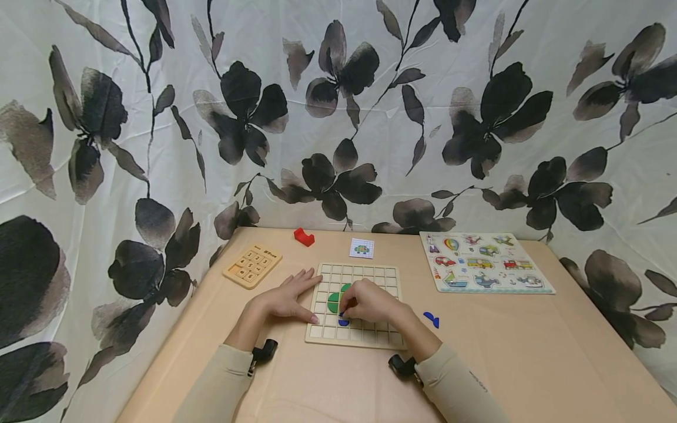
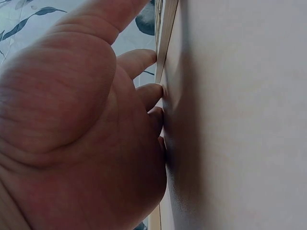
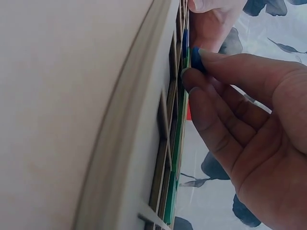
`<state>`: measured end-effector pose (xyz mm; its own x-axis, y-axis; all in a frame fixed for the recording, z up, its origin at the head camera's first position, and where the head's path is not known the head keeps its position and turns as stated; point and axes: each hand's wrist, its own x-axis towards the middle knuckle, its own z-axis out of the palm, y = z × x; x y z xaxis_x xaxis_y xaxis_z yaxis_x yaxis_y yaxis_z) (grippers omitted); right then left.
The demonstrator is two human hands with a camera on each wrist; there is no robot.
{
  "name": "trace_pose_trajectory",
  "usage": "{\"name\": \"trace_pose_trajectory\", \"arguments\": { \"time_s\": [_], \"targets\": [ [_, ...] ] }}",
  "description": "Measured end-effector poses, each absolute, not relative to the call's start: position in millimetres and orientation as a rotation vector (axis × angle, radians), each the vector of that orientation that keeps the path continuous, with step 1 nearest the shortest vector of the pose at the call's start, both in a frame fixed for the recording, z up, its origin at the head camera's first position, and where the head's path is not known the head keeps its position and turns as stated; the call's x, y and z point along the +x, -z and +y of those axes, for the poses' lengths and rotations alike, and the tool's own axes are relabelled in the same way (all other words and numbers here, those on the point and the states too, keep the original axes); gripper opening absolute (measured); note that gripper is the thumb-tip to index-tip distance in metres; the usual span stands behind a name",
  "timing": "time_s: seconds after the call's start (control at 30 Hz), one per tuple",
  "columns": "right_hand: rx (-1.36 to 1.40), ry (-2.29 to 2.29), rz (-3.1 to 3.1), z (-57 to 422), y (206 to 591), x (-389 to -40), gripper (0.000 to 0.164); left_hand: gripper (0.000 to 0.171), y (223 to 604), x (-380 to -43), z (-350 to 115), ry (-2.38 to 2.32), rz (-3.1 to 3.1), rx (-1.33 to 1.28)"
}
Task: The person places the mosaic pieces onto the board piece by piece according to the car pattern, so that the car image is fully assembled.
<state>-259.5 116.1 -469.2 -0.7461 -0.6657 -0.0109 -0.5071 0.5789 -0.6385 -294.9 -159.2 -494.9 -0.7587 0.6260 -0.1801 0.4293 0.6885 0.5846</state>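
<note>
A wooden grid board point(image 1: 376, 338) lies on the table in front of me. Green pieces point(image 1: 333, 302) sit in its cells, partly covered by my right hand point(image 1: 370, 301). Thumb and fingers of that hand pinch a small blue piece point(image 3: 195, 59) just above the grid. Close below it, another blue piece point(image 1: 344, 322) is on the board. My left hand point(image 1: 282, 298) is spread flat at the board's left side, its thumb and fingertips at the edge. In the left wrist view, the palm of the left hand point(image 2: 86, 129) faces the camera, holding nothing.
Blue pieces point(image 1: 431, 319) lie right of the board. Behind it are a small pattern card point(image 1: 362, 248) and a red piece point(image 1: 304, 237). A wooden number board point(image 1: 252, 266) lies at the left, a vehicle picture puzzle point(image 1: 486, 262) at the back right. Floral fabric point(image 1: 338, 135) hangs behind the table.
</note>
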Motion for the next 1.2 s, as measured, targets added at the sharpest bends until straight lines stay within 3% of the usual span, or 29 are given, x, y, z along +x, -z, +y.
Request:
{"name": "trace_pose_trajectory", "arguments": {
  "time_s": [1.2],
  "targets": [
    [-0.995, 0.831, 2.592, 112.4, 474.3, -258.6, 0.008, 0.111, 495.5, -294.6, -160.8, -0.74, 2.531, 0.809]
  ]
}}
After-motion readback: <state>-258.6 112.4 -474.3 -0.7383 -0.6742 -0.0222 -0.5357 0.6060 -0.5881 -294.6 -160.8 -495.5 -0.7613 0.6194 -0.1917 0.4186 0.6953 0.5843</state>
